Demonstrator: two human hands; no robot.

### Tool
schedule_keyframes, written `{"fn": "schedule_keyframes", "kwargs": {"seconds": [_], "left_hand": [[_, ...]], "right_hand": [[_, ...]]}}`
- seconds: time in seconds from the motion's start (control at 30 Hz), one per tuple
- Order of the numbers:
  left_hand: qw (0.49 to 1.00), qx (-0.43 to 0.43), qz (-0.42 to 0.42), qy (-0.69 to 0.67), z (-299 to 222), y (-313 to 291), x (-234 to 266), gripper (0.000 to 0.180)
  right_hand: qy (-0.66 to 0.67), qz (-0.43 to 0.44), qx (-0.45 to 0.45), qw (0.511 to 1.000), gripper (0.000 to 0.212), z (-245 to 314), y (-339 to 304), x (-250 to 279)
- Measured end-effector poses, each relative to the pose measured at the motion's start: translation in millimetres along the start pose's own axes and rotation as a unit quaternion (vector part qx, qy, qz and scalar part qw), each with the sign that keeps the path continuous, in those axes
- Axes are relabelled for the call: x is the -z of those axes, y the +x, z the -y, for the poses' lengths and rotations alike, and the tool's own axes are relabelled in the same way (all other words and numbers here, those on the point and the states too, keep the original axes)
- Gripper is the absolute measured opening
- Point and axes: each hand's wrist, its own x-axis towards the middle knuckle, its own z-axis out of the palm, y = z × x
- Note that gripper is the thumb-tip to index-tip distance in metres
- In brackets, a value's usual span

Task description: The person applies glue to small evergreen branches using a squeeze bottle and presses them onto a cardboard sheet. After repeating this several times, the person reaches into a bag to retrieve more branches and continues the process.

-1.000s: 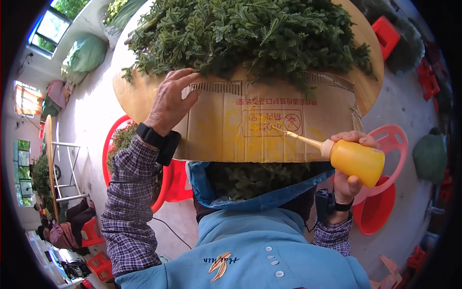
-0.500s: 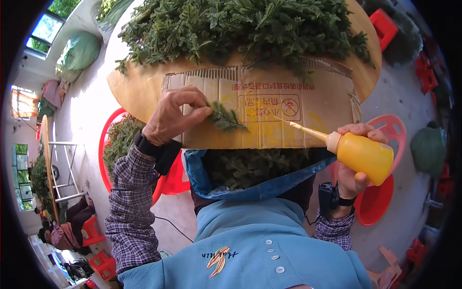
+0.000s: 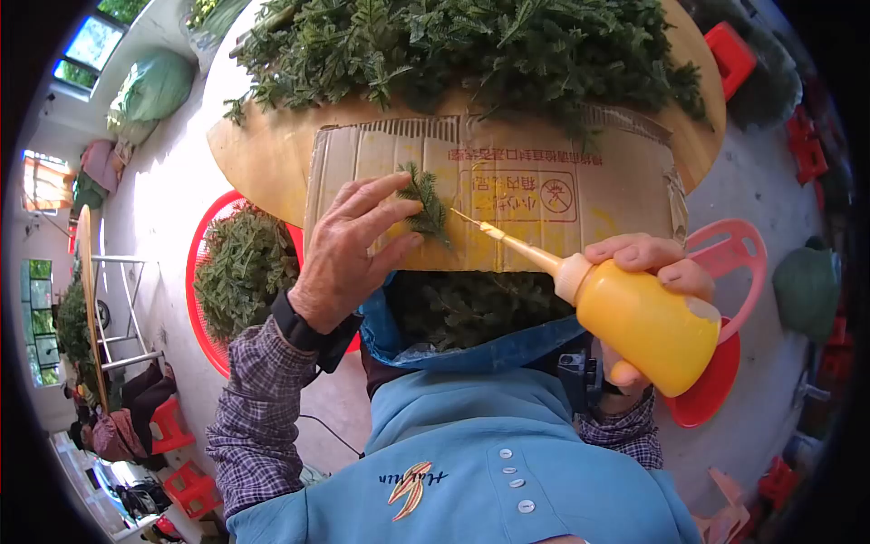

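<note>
A small green fir sprig lies on the cardboard sheet, turned roughly upright. My left hand is beside it with fingers spread, fingertips at the sprig's left edge and the thumb lower down, apart from the index finger. My right hand is wrapped round a yellow squeeze bottle. The bottle is tilted, its long thin nozzle pointing up and left, with the tip just right of the sprig and close to it. Yellow smears mark the cardboard.
A big heap of fir branches covers the far part of the round wooden table. A blue bag of greenery sits at my lap. On the left stands a red basket of sprigs; on the right, a pink chair.
My left hand has gone from pinching the sprig to spread fingers beside it; the sprig has turned more upright. The bottle in my right hand has moved left, its nozzle now close to the sprig.
</note>
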Motion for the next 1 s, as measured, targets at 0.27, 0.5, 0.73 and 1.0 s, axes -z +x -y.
{"fn": "schedule_keyframes", "kwargs": {"seconds": [0.27,0.5,0.73,1.0], "left_hand": [[0.996,0.023,-0.071,0.042,-3,-10,-32,0.028],[0.993,0.01,-0.103,0.061,0,-14,-39,0.027],[0.992,0.007,-0.107,0.061,2,-15,-41,0.027],[0.992,0.004,-0.119,0.05,2,-14,-42,0.026]], "right_hand": [[-0.072,0.079,0.016,0.994,0.068,-19,-7,-33],[-0.123,0.122,0.024,0.985,0.068,-31,-8,-42],[-0.16,0.139,0.03,0.977,0.067,-29,-11,-45],[-0.146,0.113,0.019,0.983,0.066,-16,-14,-50]]}}
